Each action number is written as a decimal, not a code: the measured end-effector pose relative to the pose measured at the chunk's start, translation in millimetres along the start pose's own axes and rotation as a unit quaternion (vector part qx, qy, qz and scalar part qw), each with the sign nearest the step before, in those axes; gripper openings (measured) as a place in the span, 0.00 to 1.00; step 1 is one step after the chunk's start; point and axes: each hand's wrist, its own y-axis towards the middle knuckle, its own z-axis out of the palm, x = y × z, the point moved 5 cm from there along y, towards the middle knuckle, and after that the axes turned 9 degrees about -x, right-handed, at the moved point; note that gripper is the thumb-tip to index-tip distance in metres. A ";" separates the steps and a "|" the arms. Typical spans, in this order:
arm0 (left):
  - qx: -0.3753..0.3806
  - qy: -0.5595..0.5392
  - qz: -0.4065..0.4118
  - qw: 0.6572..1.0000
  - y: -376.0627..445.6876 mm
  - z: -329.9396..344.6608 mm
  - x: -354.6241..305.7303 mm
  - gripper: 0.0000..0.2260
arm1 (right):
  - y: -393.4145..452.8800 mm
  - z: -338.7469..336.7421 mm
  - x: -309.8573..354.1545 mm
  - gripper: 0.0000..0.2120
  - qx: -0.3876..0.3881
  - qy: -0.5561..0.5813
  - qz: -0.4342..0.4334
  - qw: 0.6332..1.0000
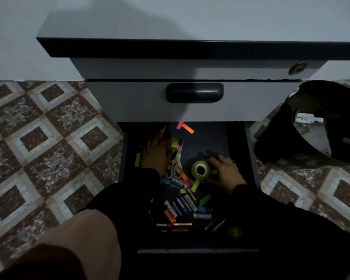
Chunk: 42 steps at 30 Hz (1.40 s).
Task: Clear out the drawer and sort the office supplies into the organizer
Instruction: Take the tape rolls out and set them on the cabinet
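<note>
Dim, low light. Pale plain wall (18,37) across the top of the frame. A grey cabinet (129,21) stands top centre with a dark front edge; below it is a shut grey drawer front with a black recessed handle (194,92) and a round keyhole (297,68) upper right. Patterned brown-and-white diamond tile floor (38,138) on both sides. A black bin (321,126) stands at the right edge.

Two hands reaching into the open bottom drawer (238,138) of a grey cabinet.

The left hand (157,153) is lying on a tape roll (173,143) at the back, beside scissors (176,164); the right hand (223,170) is curling round a second tape roll (200,169). Batteries (182,206) and coloured strips (185,127) are lying scattered. A dark bin (311,126) is standing on the tiled floor (38,138).
</note>
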 end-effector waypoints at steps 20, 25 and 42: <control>0.075 0.035 0.008 0.997 5.3 14.8 -2.5 0.26 | -0.4 14.2 1.7 0.36 -0.014 0.030 -0.001 0.999; 0.055 0.003 -0.001 0.998 -1.1 2.5 2.5 0.27 | -1.4 11.3 5.3 0.35 -0.008 0.033 -0.001 0.999; -0.100 -0.183 0.069 0.976 -71.1 -175.4 -13.1 0.25 | -40.0 -140.5 95.4 0.30 -0.084 0.092 -0.131 0.983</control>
